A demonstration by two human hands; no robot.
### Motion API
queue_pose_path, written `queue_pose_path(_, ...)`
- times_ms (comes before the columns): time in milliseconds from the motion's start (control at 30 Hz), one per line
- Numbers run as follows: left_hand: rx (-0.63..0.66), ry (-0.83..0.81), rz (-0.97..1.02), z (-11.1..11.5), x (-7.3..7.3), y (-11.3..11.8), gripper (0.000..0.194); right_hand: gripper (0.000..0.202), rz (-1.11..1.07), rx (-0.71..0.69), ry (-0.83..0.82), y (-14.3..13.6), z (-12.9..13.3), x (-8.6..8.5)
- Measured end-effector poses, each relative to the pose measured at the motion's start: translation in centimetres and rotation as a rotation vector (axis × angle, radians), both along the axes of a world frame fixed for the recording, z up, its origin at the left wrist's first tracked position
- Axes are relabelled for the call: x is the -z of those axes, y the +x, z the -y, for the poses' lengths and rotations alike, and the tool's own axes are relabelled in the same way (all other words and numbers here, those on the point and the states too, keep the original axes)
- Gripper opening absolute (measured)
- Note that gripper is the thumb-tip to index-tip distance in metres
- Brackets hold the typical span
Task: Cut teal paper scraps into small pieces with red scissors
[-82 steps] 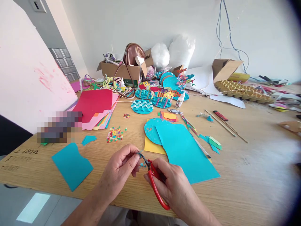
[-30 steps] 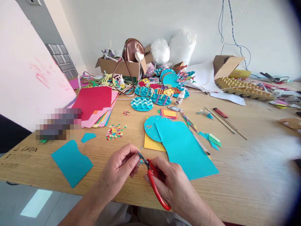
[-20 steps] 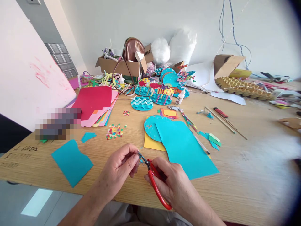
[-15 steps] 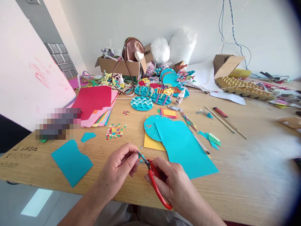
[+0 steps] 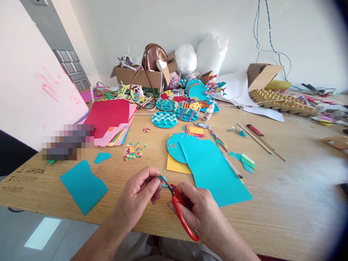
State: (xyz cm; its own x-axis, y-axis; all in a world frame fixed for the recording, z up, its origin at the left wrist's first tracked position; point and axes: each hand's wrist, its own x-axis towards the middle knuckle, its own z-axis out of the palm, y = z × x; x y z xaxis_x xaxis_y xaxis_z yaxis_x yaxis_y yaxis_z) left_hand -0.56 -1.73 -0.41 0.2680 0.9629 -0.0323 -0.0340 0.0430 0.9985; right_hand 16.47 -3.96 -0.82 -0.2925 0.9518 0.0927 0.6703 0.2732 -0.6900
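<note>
**Scissor tips right at the fingertips near the front edge of the bench**

Here we are above the bench [image 5: 272,214], close to the middle of its near edge, and both hands are in the action. The left hand [image 5: 141,190] has its grip narrowed to a pinch, thumb against forefinger, on a tiny scrap of blue paper [image 5: 160,177], most of it hidden by the fingers. The right hand [image 5: 195,206] has its grip wrapped around the handles of the red scissors [image 5: 181,215], and the slim dark blades reach toward the bench's left side, their tips right at that pinch. Just behind the blades lie small blue clippings [image 5: 164,183].

Beside the right hand, toward the far edge, a big blue sheet [image 5: 217,174] overlaps a blue disc [image 5: 175,146], with yellow paper [image 5: 175,166] poking out beneath. Over toward the near left corner sits a blue offcut [image 5: 84,186] with a curved side, and a smaller blue piece [image 5: 102,157] lies behind it. Paper dots [image 5: 133,151] are scattered between that piece and the disc.

Deeper in, a wavy-topped blue base [image 5: 164,119] and a white glue bottle [image 5: 208,113] stand in front of the craft clutter along the far edge.
</note>
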Motion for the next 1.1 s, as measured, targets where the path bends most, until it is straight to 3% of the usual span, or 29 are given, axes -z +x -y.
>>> queue_pose_path(367, 0.072, 0.042, -0.037, -0.02, 0.13, -0.13, 0.019, 0.019, 0.018, -0.02, -0.033, -0.3, 0.01, -0.55)
queue_pose_path(1100, 0.064, 0.031, -0.048, -0.03, -0.13, -0.34, 0.018, 0.025, -0.017, -0.021, -0.029, -0.03, 0.19, -0.39)
